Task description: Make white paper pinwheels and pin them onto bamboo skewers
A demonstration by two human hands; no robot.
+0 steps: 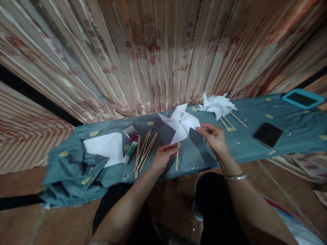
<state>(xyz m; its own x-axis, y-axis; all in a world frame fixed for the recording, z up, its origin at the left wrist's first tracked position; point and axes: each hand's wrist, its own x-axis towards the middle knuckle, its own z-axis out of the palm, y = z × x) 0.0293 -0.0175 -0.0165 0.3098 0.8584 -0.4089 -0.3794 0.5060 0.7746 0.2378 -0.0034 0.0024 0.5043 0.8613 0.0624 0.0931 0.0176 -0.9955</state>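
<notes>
A white paper pinwheel (180, 123) with a shiny pin at its centre is held over the cloth-covered table. My left hand (163, 157) pinches its wooden stick (177, 160) just below the paper blades. At the right, my right hand (211, 135) has its thumb and fingers closed on the tip of one blade. Left of my hands lie several loose wooden sticks (144, 151), a glue stick (130, 152) and a small box of pins (131, 132).
A stack of white paper (104, 146) lies at the left, partly under bunched cloth (74, 170). Finished-looking pinwheels (219, 104) are piled at the back right. A black phone (268, 135) and a blue-framed tablet (303, 98) lie farther right. A curtain (158, 54) hangs behind the table.
</notes>
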